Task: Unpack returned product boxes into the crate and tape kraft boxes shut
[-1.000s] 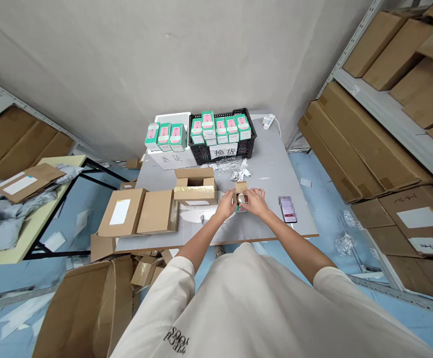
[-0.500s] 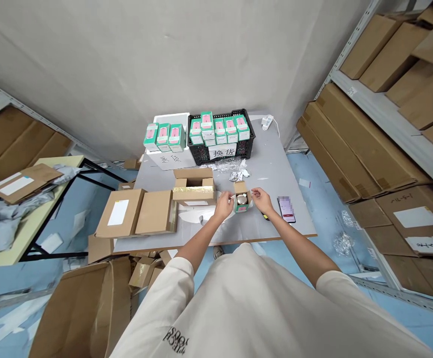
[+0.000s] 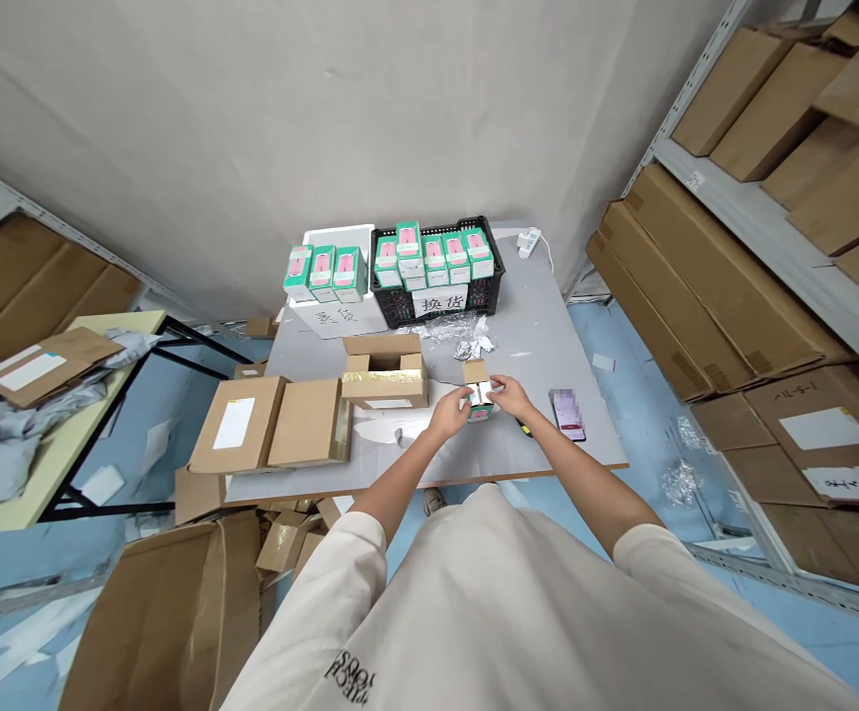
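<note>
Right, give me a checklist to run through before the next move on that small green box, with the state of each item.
1. Both hands on the small green box: left hand and right hand touch it, ok.
2. Box upright on the grey table: ok.
3. Brown top flap closed: not ok, it stands open.
4. Contents seated inside: cannot tell, fingers cover the opening.
5. Phone apart from the right hand: ok.
6. Open cardboard box apart from the left hand: ok.
</note>
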`<state>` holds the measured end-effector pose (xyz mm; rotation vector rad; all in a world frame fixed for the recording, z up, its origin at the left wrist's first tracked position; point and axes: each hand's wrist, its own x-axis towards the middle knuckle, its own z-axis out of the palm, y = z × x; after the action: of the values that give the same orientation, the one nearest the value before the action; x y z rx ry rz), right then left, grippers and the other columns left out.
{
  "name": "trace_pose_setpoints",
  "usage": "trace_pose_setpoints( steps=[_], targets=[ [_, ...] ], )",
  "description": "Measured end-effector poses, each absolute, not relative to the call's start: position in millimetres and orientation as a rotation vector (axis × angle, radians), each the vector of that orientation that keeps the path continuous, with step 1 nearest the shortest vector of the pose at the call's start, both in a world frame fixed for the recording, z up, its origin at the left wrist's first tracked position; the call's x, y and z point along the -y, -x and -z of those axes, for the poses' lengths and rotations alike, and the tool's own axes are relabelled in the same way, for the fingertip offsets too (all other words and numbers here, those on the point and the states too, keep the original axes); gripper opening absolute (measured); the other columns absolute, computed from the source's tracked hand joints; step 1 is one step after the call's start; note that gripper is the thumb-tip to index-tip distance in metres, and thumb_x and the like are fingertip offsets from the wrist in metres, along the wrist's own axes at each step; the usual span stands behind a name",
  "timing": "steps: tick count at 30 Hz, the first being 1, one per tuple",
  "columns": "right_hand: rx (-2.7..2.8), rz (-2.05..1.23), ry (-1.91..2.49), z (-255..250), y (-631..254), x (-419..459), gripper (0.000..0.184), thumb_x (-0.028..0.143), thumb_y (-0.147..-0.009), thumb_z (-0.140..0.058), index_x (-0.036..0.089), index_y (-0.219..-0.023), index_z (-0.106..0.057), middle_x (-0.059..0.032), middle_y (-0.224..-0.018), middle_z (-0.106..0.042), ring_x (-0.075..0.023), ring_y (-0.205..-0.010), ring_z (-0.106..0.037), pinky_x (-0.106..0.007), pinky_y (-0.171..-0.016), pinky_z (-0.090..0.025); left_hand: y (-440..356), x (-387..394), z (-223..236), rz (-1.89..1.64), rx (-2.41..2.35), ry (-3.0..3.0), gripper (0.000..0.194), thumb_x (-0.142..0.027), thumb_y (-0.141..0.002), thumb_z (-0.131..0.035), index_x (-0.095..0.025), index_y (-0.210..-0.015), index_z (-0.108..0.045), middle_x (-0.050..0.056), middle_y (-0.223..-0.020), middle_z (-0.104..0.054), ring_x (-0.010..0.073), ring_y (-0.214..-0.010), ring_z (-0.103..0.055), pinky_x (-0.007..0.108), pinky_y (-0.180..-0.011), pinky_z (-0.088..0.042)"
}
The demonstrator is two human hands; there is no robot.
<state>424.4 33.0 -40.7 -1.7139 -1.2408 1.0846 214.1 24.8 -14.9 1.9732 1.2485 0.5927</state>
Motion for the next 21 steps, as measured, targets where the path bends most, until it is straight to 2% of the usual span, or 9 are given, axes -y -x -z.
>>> trace_pose_setpoints(
  steps=[5,10,14,18,21],
  targets=[
    [1.211,-1.112,1.627,37.0,-424.3,-35.1,0.049,0.018,-0.058,-0.068,0.018,-0.107,-0.069,-0.0046,-0.106,-0.066,-0.0118,-0.065,-0.057,-0.031,-0.070,-0.056,-212.7,-24.5,16.3,-0.657,-1.224,-1.850,0.032,-0.012,-0.088,-0.051,-0.022,-0.117,-0.061,0.008,-0.121,-0.071,0.0242,-0.113,-0.068,0.041,-0.102,-0.052],
    [1.283,-1.133,1.519,33.3,-431.5,-27.0,0.038,0.022,-0.064,-0.060,0.020,-0.101,-0.069,-0.0039,-0.100,-0.070,-0.0139,-0.067,-0.058,-0.033,-0.073,-0.056,-210.4,-24.7,17.7,-0.762,-1.306,-1.708,0.036,-0.007,-0.086,-0.048,-0.022,-0.119,-0.052,0.008,-0.117,-0.067,0.0219,-0.104,-0.068,0.041,-0.096,-0.053],
    [1.379,-1.058,1.475,33.6,-437.2,-16.9,0.036,0.018,-0.068,-0.055,0.021,-0.100,-0.072,-0.0066,-0.112,-0.068,-0.0168,-0.079,-0.065,-0.037,-0.084,-0.056,-211.6,-25.4,16.6,-0.776,-1.298,-1.808,0.026,-0.017,-0.092,-0.049,-0.023,-0.116,-0.055,0.010,-0.124,-0.061,0.0237,-0.116,-0.062,0.043,-0.101,-0.049],
    [1.495,-1.010,1.461,34.2,-438.1,-7.7,0.035,0.017,-0.071,-0.058,0.021,-0.103,-0.072,-0.0083,-0.117,-0.063,-0.0179,-0.086,-0.067,-0.036,-0.083,-0.057,-215.4,-25.4,18.5,-0.755,-1.201,-1.964,0.032,-0.020,-0.086,-0.061,-0.023,-0.118,-0.056,0.009,-0.128,-0.058,0.0256,-0.127,-0.054,0.043,-0.111,-0.043],
    [1.611,-0.936,1.453,33.5,-437.6,-2.5,0.033,0.019,-0.075,-0.062,0.022,-0.106,-0.072,-0.0086,-0.119,-0.062,-0.0181,-0.087,-0.066,-0.036,-0.082,-0.057,-217.4,-24.8,22.5,-0.719,-1.178,-2.004,0.033,-0.018,-0.084,-0.062,-0.023,-0.117,-0.057,0.010,-0.133,-0.054,0.0262,-0.131,-0.052,0.043,-0.113,-0.041]
  ],
)
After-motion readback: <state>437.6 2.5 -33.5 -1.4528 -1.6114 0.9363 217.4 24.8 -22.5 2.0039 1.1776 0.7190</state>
